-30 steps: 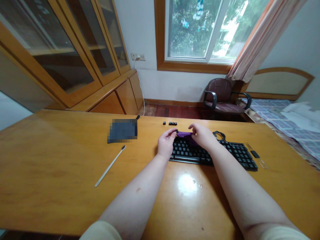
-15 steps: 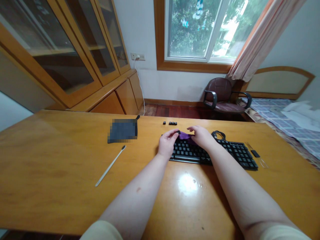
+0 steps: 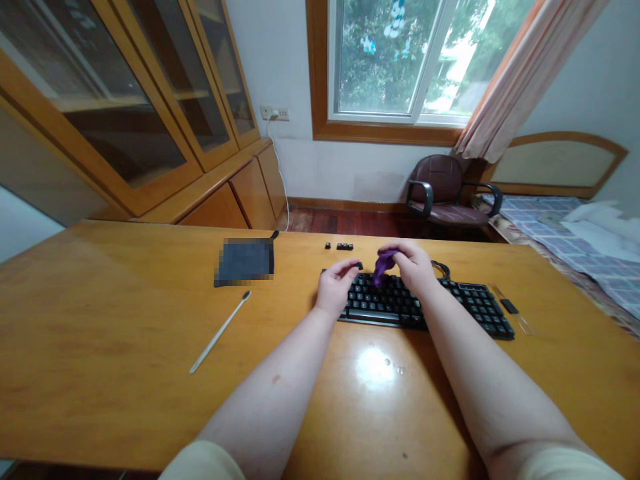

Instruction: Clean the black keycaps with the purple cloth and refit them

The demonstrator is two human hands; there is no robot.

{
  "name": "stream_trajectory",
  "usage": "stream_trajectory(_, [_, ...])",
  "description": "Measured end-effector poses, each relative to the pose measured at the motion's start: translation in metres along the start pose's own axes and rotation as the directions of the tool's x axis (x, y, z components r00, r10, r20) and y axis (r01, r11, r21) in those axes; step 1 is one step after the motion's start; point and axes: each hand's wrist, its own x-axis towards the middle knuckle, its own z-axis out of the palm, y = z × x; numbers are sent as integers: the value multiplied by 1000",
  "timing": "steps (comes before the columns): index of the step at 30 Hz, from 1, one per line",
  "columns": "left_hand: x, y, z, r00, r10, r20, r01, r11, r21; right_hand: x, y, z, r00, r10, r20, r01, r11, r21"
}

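Over the left end of a black keyboard (image 3: 385,308), my left hand (image 3: 334,287) pinches a small black keycap (image 3: 359,266) between thumb and fingertips. A crumpled purple cloth (image 3: 384,267) hangs from the fingers of my right hand (image 3: 416,268), just above the keyboard's upper rows. The cloth and the keycap are apart. Behind the keyboard, several loose black keycaps (image 3: 345,247) stand in a short row, with a single keycap (image 3: 328,246) to their left.
A dark pouch (image 3: 245,261), partly pixelated, and a long white-handled brush (image 3: 220,333) lie to the left. Right of the keyboard lies a black-handled wire puller (image 3: 509,307). A coiled black cable (image 3: 441,269) sits behind it on the wooden table (image 3: 125,347).
My right hand has drawn the purple cloth away from the keycap, up and to the right, and the cloth now hangs bunched. My left hand still holds the keycap in nearly the same spot.
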Motion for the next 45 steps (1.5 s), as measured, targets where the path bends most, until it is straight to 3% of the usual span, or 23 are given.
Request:
stream_trajectory(2, [0,0,0,1000,3,20,-3,1000,-7,1,-2,3,998,-3,65,-4,995,99])
stream_trajectory(10, [0,-2,-1,999,34,27,-35,999,11,1,-3,5,989,59,134,-83,980,182])
stream_trajectory(18, [0,-5,-1,998,20,56,-18,999,-40,3,5,4,983,169,78,-186,901,392])
stream_trajectory(24, [-2,3,1,992,-20,122,18,1000,19,4,7,8,971,224,79,-233,834,500])
stream_trajectory(29, [-2,2,-1,990,-13,139,4,998,69,7,15,15,950,307,51,-286,799,528])
stream_trajectory(36, [-3,-2,-2,967,-36,253,17,997,76,5,20,21,939,341,42,-314,803,507])
stream_trajectory(42, [-2,0,-1,975,-37,221,11,993,117,2,16,17,967,255,19,-238,870,432])
stream_trajectory(45, [-2,0,-1,982,-17,190,-2,995,104,2,8,14,960,264,89,-278,882,382])
